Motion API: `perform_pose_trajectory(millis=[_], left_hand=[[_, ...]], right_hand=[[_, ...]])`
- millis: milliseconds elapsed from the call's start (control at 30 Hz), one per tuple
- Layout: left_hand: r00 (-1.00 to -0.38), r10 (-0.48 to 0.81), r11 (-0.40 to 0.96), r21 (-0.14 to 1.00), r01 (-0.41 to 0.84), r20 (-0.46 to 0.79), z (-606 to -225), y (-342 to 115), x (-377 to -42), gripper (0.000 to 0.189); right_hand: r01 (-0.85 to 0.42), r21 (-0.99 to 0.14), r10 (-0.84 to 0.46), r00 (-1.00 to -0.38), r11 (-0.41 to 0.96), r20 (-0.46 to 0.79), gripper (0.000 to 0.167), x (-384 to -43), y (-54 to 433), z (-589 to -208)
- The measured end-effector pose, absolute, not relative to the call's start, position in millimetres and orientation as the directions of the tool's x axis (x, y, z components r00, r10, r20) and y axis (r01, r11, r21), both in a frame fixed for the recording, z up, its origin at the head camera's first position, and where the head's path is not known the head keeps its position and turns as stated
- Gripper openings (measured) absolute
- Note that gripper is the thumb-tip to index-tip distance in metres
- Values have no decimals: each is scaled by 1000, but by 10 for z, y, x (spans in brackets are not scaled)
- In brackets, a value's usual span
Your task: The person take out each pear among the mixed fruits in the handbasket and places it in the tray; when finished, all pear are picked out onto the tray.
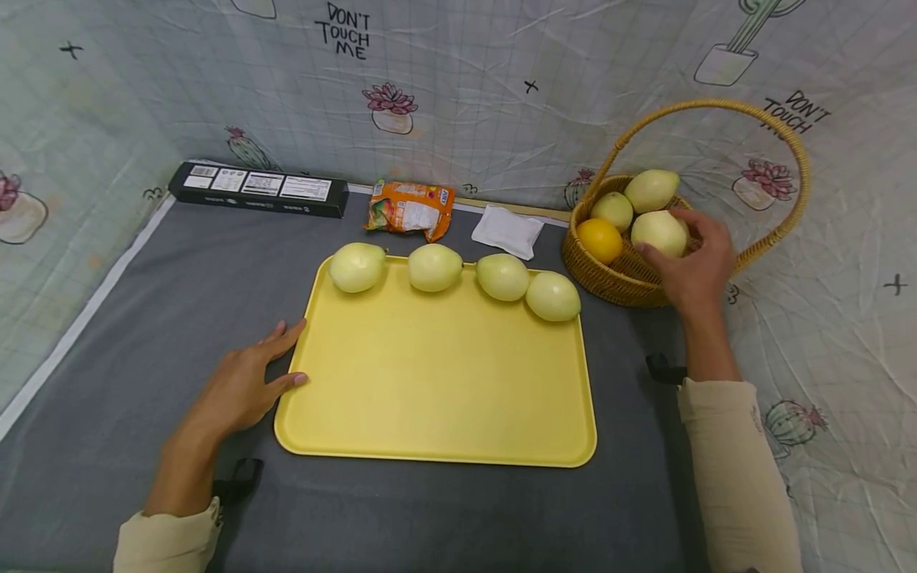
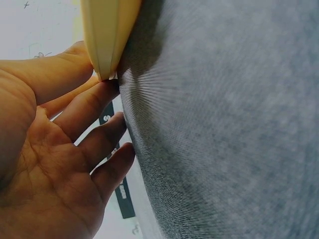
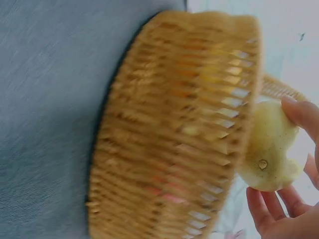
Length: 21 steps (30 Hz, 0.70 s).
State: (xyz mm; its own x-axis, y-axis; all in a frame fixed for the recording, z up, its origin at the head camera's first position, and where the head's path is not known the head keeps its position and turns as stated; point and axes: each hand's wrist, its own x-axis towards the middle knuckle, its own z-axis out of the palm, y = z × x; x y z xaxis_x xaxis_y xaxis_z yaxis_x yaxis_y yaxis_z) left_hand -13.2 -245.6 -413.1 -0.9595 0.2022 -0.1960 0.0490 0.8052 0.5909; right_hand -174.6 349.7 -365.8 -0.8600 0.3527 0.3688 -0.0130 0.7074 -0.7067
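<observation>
A pale yellow-green fruit (image 1: 659, 233) is clamped in the right grip (image 1: 698, 259), between thumb and fingers, at the mouth of a wicker basket (image 1: 616, 286). Just left of this grip, inside the basket, sit an orange fruit (image 1: 600, 240) and two more pale fruits (image 1: 613, 210). The basket handle (image 1: 805, 183) arches beyond the grip and comes down to its right. The skin looks smooth, so a firm, even hold around the widest part seems best; a lift would do well to go straight up, clear of rim and handle, without nudging the neighbours.

Well left of the right grip, a yellow tray (image 1: 437, 382) lies on the surface (image 1: 423, 509), with four pale fruits (image 1: 435, 267) along its far edge. The left grip (image 1: 239, 390) touches the tray's left rim, fingers and thumb apart; light pressure should steady it.
</observation>
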Motion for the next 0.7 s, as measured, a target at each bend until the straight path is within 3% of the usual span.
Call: perform_pose_trajectory(millis=[433, 700], left_hand=[[-959, 206, 801, 596, 51, -195, -4130, -2457, -138, 90], [-957, 202, 802, 595, 40, -207, -4119, -2457, -141, 90]], right_hand=[[-211, -701, 233, -845, 681, 481, 64, -1499, 3085, -3350], [-388, -648, 25, -846, 656, 532, 69, -1355, 2975, -3314]])
